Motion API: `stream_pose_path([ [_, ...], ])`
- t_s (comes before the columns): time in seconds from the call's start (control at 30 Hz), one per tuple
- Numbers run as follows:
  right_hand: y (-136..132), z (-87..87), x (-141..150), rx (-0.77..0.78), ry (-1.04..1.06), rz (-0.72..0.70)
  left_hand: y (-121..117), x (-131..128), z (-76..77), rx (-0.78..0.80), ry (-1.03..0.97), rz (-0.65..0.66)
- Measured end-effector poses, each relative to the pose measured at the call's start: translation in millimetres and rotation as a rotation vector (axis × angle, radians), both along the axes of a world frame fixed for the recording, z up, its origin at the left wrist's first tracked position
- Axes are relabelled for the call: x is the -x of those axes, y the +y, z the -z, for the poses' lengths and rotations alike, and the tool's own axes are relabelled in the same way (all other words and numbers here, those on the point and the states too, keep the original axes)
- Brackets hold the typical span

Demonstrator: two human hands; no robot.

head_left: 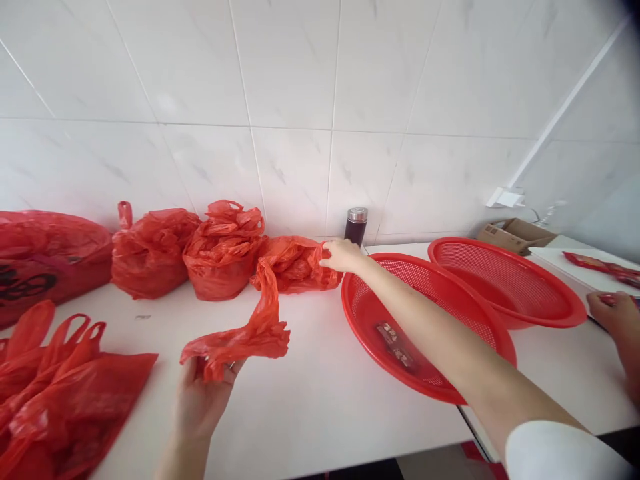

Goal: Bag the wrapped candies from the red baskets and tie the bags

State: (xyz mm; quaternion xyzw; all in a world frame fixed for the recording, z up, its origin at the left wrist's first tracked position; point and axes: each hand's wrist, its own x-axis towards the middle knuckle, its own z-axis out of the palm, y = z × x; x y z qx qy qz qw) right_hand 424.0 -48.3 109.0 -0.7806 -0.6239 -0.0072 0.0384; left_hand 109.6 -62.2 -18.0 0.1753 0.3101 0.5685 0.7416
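Your left hand [203, 393] is nearest to you, palm up with the fingers curled closed around the crumpled end of a red plastic bag [250, 327]; the bag bunches just above your fingertips and runs as a twisted strip up and away toward your other hand. To the left of that hand, a pile of flat red bags [60, 387] lies on the white counter [310, 393], close by but not touching it. Your right hand [343, 255] is stretched out farther away, its forearm passing over a red basket [365, 313] that holds a small dark packet [395, 343]. Its fingers are pinched together on the far part of the same bag, where a fuller bundle of red plastic [295, 263] sits against the wall. Left of that hand stand more stuffed red bags [190, 250] in a row along the tiles. Just behind your right hand stands a dark flask [355, 227] with a silver cap. To its right a second red basket [505, 280] overlaps the first, and beyond that lies a cardboard box [515, 233]. At the right edge another person's hand [615, 317] rests on the counter near a tray with red packets [600, 267].
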Motion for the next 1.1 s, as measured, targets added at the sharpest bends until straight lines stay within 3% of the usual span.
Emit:
stream_pose_path([
  [0.1, -42.1, -4.0, 28.8, -0.142, -0.018, -0.059, -24.3, -7.5, 15.0, -0.07, 0.167, 0.04],
  [0.2, -89.3, 12.8, 68.7, -0.158, 0.164, -0.228, -55.0, -17.0, 19.7, -0.235, 0.397, 0.259],
  [0.27, -114.4, 36.4, 91.8, -0.089, 0.336, -0.252, -72.6, -17.4, 11.7, -0.448, 0.583, 0.555],
  [0.37, -137.1, 83.0, 110.1, 0.046, 0.502, -0.149, -84.2, -6.4, -5.6, -0.698, 0.827, 1.036],
  [0.43, -144.4, 112.5, 113.1, 0.046, 0.564, -0.083, -82.1, 2.0, -10.6, -0.664, 0.961, 1.116],
  [0.57, -150.9, 144.3, 118.7, -0.094, 0.605, -0.167, -73.0, -5.5, 1.9, -0.45, 1.068, 0.803],
  [0.7, -157.3, 148.8, 133.5, -0.14, 0.628, -0.269, -69.6, -37.9, 27.0, -0.312, 0.923, 0.531],
  [0.8, -162.0, 153.3, 135.2, -0.181, 0.685, -0.298, -66.8, -46.7, 39.1, -0.221, 0.884, 0.442],
  [0.87, -162.5, 158.3, 127.8, -0.255, 0.732, -0.258, -63.3, -38.1, 39.0, -0.171, 0.766, 0.425],
  [0.93, -160.4, 163.2, 116.2, -0.353, 0.755, -0.126, -58.2, -20.0, 32.4, -0.107, 0.596, 0.388],
  [1.03, -154.8, 167.3, 101.8, -0.425, 0.758, 0.039, -49.0, 13.4, 17.7, 0.129, 0.326, 0.23],
  [1.1, -150.9, 167.3, 99.8, -0.442, 0.771, 0.025, -44.8, 31.5, 11.6, 0.273, 0.251, 0.102],
])
